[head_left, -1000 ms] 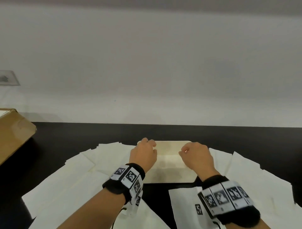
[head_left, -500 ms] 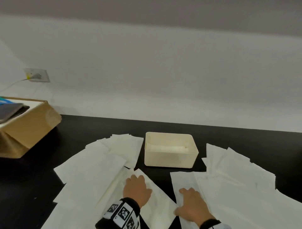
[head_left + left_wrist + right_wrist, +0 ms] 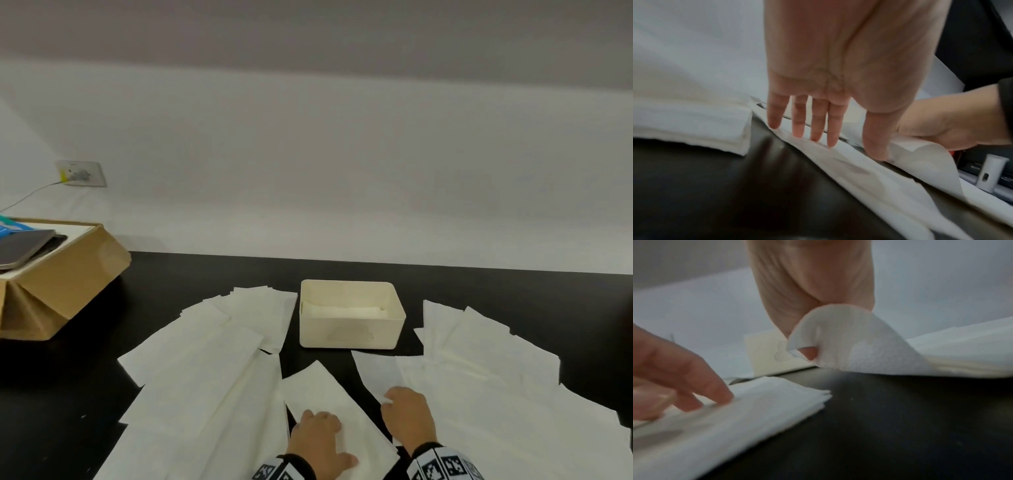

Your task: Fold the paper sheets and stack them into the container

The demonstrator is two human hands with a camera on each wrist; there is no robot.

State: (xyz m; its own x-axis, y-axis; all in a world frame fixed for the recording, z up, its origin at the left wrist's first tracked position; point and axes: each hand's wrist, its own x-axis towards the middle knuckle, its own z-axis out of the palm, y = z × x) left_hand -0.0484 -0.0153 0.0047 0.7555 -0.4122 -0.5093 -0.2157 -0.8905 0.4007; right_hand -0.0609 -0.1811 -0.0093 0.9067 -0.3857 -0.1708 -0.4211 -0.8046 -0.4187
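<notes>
My right hand [image 3: 407,419] pinches the near left corner of a paper sheet [image 3: 375,371]; in the right wrist view that corner [image 3: 840,337] curls up off the table [image 3: 205,274] and wraps over one fingertip [image 3: 808,352]. My left hand [image 3: 320,442] lies flat, fingers [image 3: 798,120] straight and slightly spread, pressing on a second sheet [image 3: 325,390] just left of the first. It grips nothing. A strip of bare black table separates the two sheets.

The container [image 3: 349,334], a cream open-topped box, stands on the table beyond both hands, between the left and right spreads of paper and apart from the pinched sheet. A folded white sheet [image 3: 344,312] lies inside it against the far wall.

Obstructions and surroundings:
- Left pile [image 3: 212,359]: many loose sheets overlap one another, fanned from the container's left side down to the near edge. My left hand's sheet lies on top of its right margin.
- Right pile [image 3: 496,377]: overlapping sheets cover the table right of the container. The pinched sheet is at its left edge.
- A cardboard box [image 3: 58,284] stands at the far left, well apart from the paper, with dark flat items on top.
- A wall socket [image 3: 82,173] with a cable is on the wall above the cardboard box.
</notes>
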